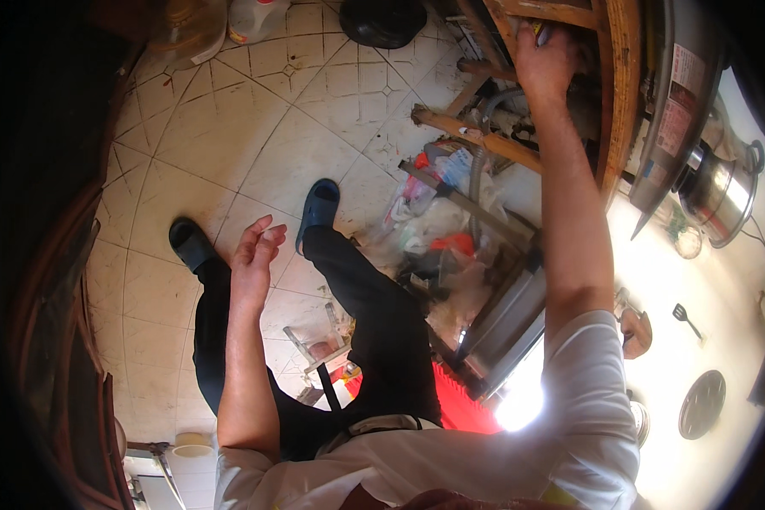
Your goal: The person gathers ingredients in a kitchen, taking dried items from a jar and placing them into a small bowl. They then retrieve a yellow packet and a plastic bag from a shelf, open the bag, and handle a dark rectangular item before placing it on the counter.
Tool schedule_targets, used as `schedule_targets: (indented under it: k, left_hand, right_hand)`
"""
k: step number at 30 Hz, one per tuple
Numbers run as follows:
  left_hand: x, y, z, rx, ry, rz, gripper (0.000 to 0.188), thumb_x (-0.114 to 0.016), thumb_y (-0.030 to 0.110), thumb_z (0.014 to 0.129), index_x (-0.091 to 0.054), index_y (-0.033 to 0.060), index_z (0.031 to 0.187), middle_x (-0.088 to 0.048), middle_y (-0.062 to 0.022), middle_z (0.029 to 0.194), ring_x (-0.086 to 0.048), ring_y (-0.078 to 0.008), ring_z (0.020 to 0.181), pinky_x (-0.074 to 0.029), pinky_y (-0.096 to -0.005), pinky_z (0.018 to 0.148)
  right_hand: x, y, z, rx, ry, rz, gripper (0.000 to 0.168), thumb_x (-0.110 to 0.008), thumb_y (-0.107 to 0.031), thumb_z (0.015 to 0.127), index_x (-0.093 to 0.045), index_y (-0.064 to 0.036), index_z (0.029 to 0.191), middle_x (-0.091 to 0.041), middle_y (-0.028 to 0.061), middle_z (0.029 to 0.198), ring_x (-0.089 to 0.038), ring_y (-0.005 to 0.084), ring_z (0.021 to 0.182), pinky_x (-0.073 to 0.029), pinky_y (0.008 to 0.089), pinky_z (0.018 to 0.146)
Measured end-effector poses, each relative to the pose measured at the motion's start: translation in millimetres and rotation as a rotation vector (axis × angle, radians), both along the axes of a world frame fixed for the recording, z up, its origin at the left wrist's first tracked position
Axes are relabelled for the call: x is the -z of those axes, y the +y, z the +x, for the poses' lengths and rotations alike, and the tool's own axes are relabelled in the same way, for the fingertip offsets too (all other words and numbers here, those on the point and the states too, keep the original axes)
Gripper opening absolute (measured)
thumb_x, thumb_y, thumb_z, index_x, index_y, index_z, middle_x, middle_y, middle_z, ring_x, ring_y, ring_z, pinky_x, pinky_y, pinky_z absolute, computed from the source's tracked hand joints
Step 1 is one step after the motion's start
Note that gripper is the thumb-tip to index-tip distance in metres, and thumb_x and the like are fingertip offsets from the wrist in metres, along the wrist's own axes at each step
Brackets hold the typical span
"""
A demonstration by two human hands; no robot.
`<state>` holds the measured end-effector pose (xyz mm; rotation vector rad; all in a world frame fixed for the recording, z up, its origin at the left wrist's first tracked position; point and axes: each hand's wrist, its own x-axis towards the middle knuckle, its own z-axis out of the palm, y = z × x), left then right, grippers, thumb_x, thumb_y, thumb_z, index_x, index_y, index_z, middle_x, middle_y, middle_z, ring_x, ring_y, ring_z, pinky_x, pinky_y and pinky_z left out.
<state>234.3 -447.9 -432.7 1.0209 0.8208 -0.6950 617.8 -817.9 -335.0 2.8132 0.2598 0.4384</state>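
Note:
My right hand (544,64) reaches into the opening of a worn wooden frame (619,95) at the upper right. Its fingers are closed around a small object with yellow and dark parts (538,30). Most of that object is covered by the hand, so its kind is unclear. Over the tiled floor, near my feet, hangs my left hand (255,245), fingers loosely bent and a little apart, with nothing in it. Below the frame's opening, a wooden bar (484,135) runs across, and a grey corrugated hose (477,191) passes behind it.
Plastic bags (430,210) lie heaped under the frame. On the right are a steel pot (717,191), a slotted spatula (687,320) and a round lid (702,405). Plastic jugs (255,22) and a black basin (382,22) stand on the far floor.

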Motion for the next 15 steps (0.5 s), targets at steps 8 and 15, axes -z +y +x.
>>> schedule_targets:
  k: [8,15]
  left_hand:
    - [2,-6,1,0.052,-0.005,0.006,0.042,-0.052,0.030,0.103,-0.051,0.0067,0.138,-0.066,-0.0116,0.126,-0.060,-0.0212,0.118,-0.043,-0.0356,0.104]
    - [-11,-7,8,0.085,-0.017,0.034,0.044,-0.052,0.033,0.102,-0.051,0.0060,0.138,-0.067,-0.0115,0.125,-0.060,-0.0213,0.118,-0.042,-0.0352,0.104]
  right_hand:
    - [-1,-72,-40,-0.026,-0.056,0.040,0.056,-0.062,-0.020,0.085,-0.052,-0.002,0.137,-0.062,0.0284,0.119,-0.058,0.0445,0.111,-0.042,0.0515,0.101]
    - [-1,-75,-52,0.033,-0.139,-0.124,0.041,-0.058,-0.025,0.088,-0.061,-0.002,0.122,-0.066,0.0259,0.105,-0.064,0.0439,0.093,-0.051,0.0535,0.079]
